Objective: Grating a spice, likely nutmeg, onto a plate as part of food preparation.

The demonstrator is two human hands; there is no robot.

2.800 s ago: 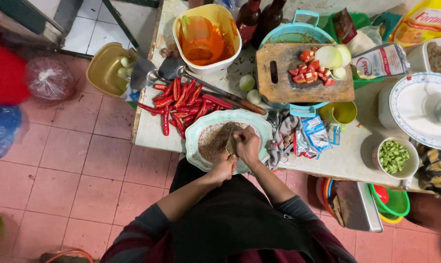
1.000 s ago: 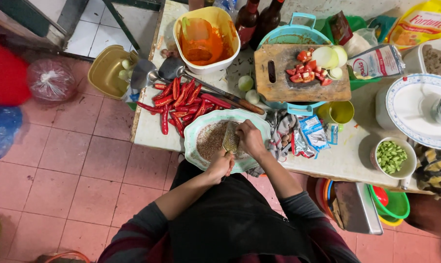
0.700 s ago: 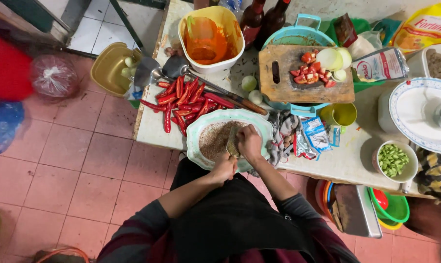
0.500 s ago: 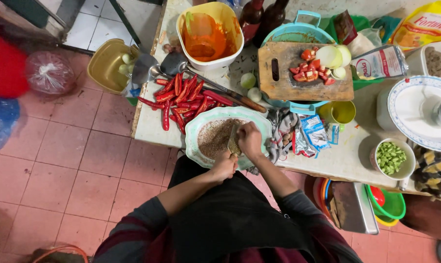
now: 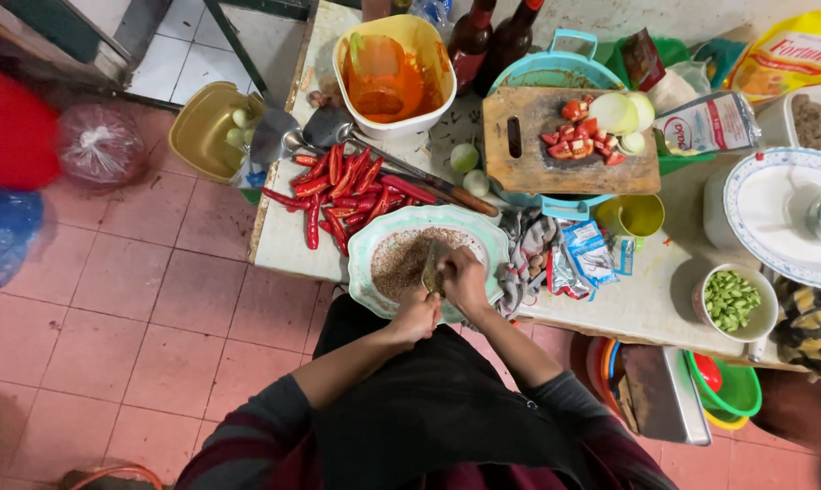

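Both hands met over a scalloped, pale green plate (image 5: 483, 238) at the tabletop's (image 5: 646, 304) near edge. The right hand (image 5: 465, 277) was curled tight around a small olive pestle (image 5: 433, 269), pressing into grainy brown paste (image 5: 401, 263). The left hand (image 5: 417, 316) gripped the plate's rim. Glossy red chillies (image 5: 347, 186) lay just beyond.

Hands over a plate at the table's near edge

Both hands meet over the plate (image 5: 374, 245), the right hand (image 5: 463, 277) gripping a pestle (image 5: 433, 266) just left of its fingers, the left hand (image 5: 417, 315) nearer the body. Beyond the fingertips lie chillies (image 5: 347, 186) and a ladle (image 5: 374, 150); farther on stands a tub (image 5: 394, 73). Right of the fingers lie sachets (image 5: 585, 259), with a chopping board (image 5: 565, 141) behind them.
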